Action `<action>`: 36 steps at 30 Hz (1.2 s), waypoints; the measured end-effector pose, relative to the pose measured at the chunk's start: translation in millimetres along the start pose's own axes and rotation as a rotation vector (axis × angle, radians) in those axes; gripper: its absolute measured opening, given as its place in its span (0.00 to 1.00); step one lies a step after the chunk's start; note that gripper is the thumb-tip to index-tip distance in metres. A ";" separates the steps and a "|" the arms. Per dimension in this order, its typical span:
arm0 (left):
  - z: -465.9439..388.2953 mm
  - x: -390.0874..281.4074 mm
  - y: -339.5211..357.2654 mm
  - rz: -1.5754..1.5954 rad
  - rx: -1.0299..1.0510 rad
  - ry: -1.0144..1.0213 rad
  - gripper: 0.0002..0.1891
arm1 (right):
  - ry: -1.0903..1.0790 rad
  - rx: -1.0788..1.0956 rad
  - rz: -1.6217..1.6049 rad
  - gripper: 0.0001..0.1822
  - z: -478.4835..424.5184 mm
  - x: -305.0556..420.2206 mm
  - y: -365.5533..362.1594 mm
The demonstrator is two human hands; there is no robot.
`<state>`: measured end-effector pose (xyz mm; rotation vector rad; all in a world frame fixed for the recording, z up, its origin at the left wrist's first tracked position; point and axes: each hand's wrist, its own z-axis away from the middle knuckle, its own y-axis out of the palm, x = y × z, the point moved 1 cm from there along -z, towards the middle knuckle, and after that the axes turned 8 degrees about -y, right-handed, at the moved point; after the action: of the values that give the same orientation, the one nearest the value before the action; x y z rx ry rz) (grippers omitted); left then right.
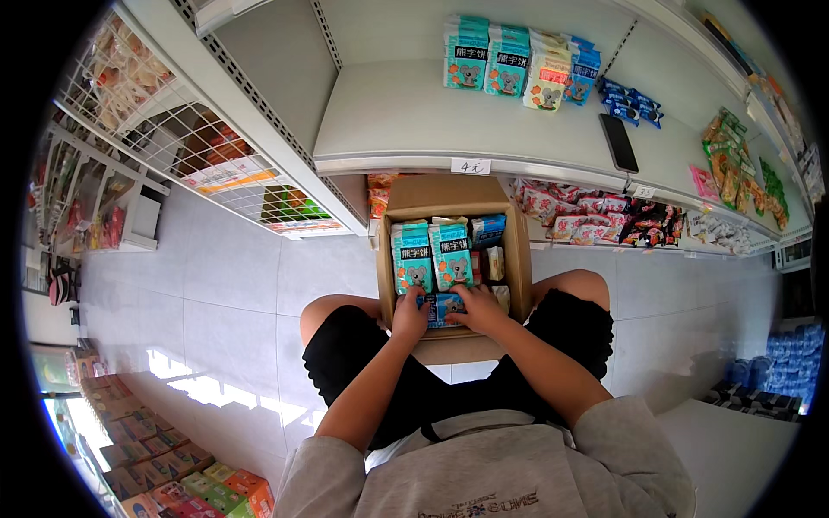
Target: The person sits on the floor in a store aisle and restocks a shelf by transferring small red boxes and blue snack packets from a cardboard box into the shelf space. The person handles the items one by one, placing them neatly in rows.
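An open cardboard box (523, 285) holding biscuit packets stands between my knees. Two teal biscuit packets (412, 256) with a koala picture lie side by side in it. My left hand (410, 316) reaches in at the lower edge of the left teal packet. At the lower edge of the other one is my right hand (482, 309), its thumb over a blue biscuit packet (443, 309) between both hands. The hidden fingertips leave any grip unclear. Another blue packet (489, 230) and cream packets (495, 262) line the box's right side.
Ahead is a white shelf (388, 123) with teal packets (466, 55), a cream packet (547, 78), small blue packs (629, 102) and a phone (618, 142) near its front edge. Bagged snacks (589, 210) fill the lower shelf. A wire-mesh rack (214, 152) stands left; cartons (149, 447) are stacked behind left.
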<state>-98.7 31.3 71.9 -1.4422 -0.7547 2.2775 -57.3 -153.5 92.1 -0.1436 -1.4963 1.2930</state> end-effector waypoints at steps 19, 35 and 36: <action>3.3 -3.3 -7.7 -0.523 0.223 0.080 0.13 | 0.149 0.150 -0.373 0.23 -15.4 -18.3 16.8; -4.0 -16.7 13.1 -0.866 0.206 -0.023 0.15 | 0.130 0.136 -0.108 0.19 -29.1 -27.3 41.4; -3.6 -13.4 17.3 -0.864 0.188 -0.035 0.15 | 0.133 0.117 -0.106 0.20 -26.7 -25.5 41.0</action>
<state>-89.8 11.1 70.0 -0.7608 -0.9126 1.6374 -48.4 -137.8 39.9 -0.0716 -1.2949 1.2579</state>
